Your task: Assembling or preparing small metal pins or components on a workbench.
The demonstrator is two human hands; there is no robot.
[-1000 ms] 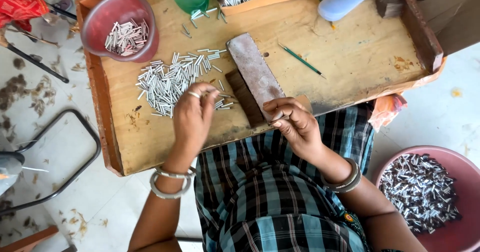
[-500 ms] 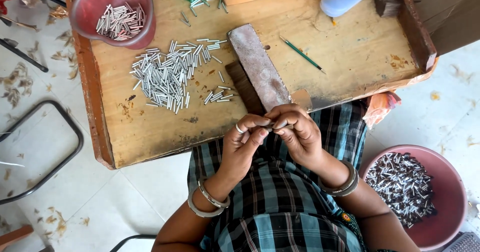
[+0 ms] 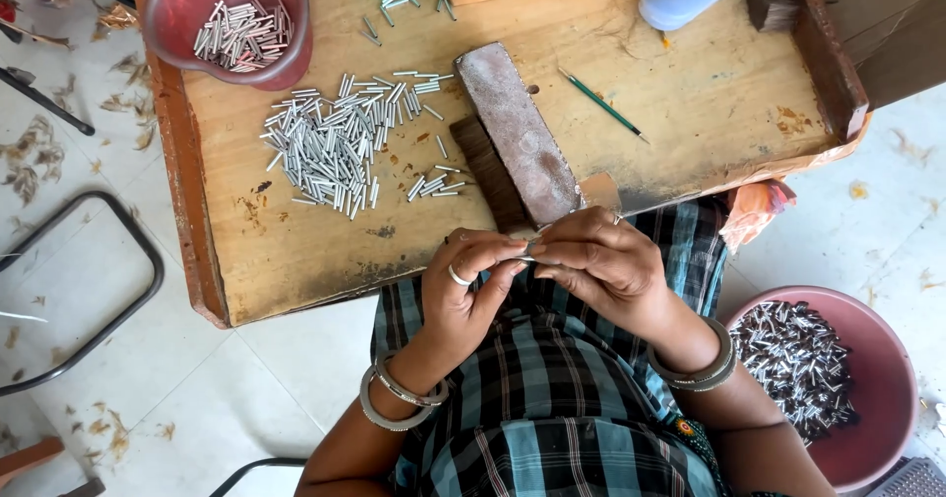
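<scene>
Since the earlier frame both hands have drawn back from the loose heap to the near edge of the desk (image 3: 325,261), and now meet at centre frame above the checked lap; that wooden desk, rimmed along its left and right sides, fills the upper half of the frame; a pink basin (image 3: 887,398) of dark-tipped pieces sits on the floor at lower right, and a smaller pink bowl (image 3: 281,24) holding a few tubes stands on the desk at upper left; a long rust-brown block (image 3: 517,132) lies slantwise at upper centre, with a thin green stick (image 3: 601,105) just right of it; the heap of silver tubes (image 3: 340,142) spreads left of the block; the right hand (image 3: 606,265) and the left hand (image 3: 473,280) are pressed fingertip to fingertip, pinching one small silver tube (image 3: 530,252) between them, only its end showing; such a tube looks light, stiff and smooth, so likely slippery and easy to drop; a pinch on its sides near the middle, with thumb and forefinger, should steady it best.
</scene>
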